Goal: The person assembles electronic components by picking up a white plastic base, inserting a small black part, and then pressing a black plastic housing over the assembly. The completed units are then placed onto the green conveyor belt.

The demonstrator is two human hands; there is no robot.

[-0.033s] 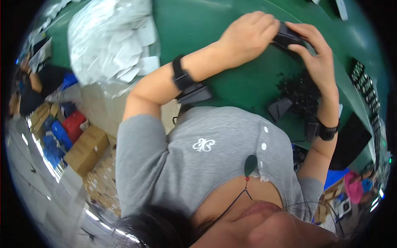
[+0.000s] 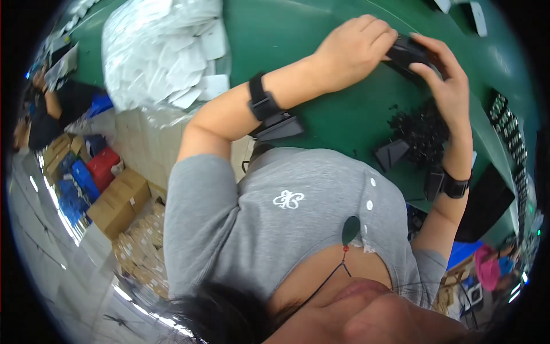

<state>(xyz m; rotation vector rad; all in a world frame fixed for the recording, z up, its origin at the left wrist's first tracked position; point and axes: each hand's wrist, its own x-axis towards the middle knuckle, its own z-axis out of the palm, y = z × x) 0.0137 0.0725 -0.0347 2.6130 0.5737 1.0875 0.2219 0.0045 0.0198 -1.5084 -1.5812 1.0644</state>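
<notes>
Over the far right part of the green table (image 2: 326,123), my right hand (image 2: 451,83) grips a black plastic housing (image 2: 409,53) between thumb and fingers. My left hand (image 2: 355,51) is closed, its fingertips curled at the left end of that housing. Whatever those fingers pinch is hidden behind the knuckles. Below the hands lies a heap of small black parts (image 2: 421,129), with a black wedge-shaped piece (image 2: 392,155) beside it. More black pieces (image 2: 279,127) rest by my left forearm, partly covered by it.
A clear plastic bag of white flat pieces (image 2: 192,60) takes up the table's left side. Rows of small dark parts (image 2: 507,126) line the right edge. Cardboard boxes (image 2: 120,203) stand on the floor at left, and another person's arm (image 2: 52,104) shows beyond.
Both hands and the housing appear slightly farther right and lower in the picture. The bag and table parts have shifted right too. The grip looks the same.
</notes>
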